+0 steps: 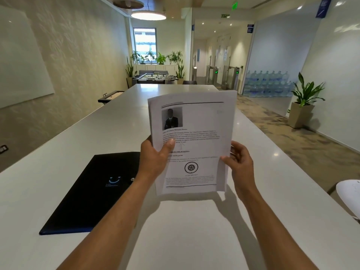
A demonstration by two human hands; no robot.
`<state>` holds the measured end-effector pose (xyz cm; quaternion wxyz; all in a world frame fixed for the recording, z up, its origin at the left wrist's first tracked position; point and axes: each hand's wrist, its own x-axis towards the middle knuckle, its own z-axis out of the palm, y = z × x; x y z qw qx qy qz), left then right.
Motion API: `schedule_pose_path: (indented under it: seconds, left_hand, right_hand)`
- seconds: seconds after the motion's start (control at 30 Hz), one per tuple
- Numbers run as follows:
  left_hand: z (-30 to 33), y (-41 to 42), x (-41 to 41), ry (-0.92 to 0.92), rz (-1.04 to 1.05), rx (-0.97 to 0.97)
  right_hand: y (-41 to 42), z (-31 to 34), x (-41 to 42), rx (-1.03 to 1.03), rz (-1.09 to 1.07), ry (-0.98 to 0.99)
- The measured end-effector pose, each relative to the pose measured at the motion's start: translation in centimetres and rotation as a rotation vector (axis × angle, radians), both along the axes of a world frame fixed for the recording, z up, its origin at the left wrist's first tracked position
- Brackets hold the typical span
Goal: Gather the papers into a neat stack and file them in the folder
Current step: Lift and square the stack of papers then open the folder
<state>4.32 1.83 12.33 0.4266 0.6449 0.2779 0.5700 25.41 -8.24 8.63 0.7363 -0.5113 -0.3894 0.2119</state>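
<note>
- Head view: both hands hold the papers upright above the table.
- Left hand pinches the left edge; right hand grips the right edge.
- Folder lies apparently closed, down-left, nearer the left hand.

The papers are thin matt white printed sheets, the folder is dark, smooth and faintly sheened with a small metal snap, and the table is smooth, glossy white.
</note>
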Motion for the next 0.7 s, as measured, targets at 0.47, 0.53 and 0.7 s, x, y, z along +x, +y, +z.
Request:
schedule_pose_path:
  seconds: [0.47,0.53,0.7]
  left_hand:
    - [-4.7,-0.8,0.8,0.084,0.05,-0.1]
    - [-4.6,-0.8,0.8,0.076,0.045,-0.098]
    - [-7.0,-1.3,0.8,0.065,0.053,-0.17]
  right_hand:
    - [0.7,-2.2,-2.3,-0.089,-0.037,-0.073]
    - [0.6,-2.3,-2.4,-0.086,-0.056,-0.078]
    - [0.1,-4.6,-2.9,-0.13,-0.073,-0.081]
